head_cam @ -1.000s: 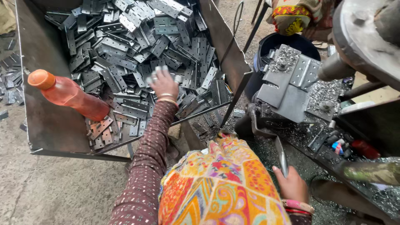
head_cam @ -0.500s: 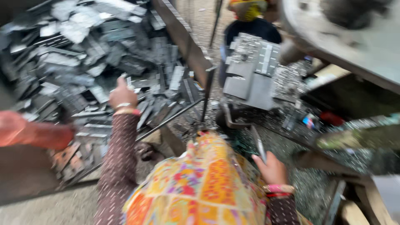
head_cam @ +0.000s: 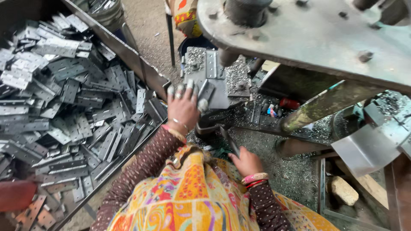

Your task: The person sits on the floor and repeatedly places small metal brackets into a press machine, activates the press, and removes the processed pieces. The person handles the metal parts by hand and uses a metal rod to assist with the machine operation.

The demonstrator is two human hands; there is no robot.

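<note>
Far left: open metal bin heaped with flat grey hinge plates, a blurred orange-red shape at its near corner. Left hand is raised just right of the bin wall, fingers curled around a grey hinge plate and carrying it against the press bed, which is littered with metal swarf. Right hand sits low near the lap, clenched on a thin dark tool that angles up toward the bed; the heavy machine plate overhangs on the right, with a bent steel sheet and a stone beneath it.
</note>
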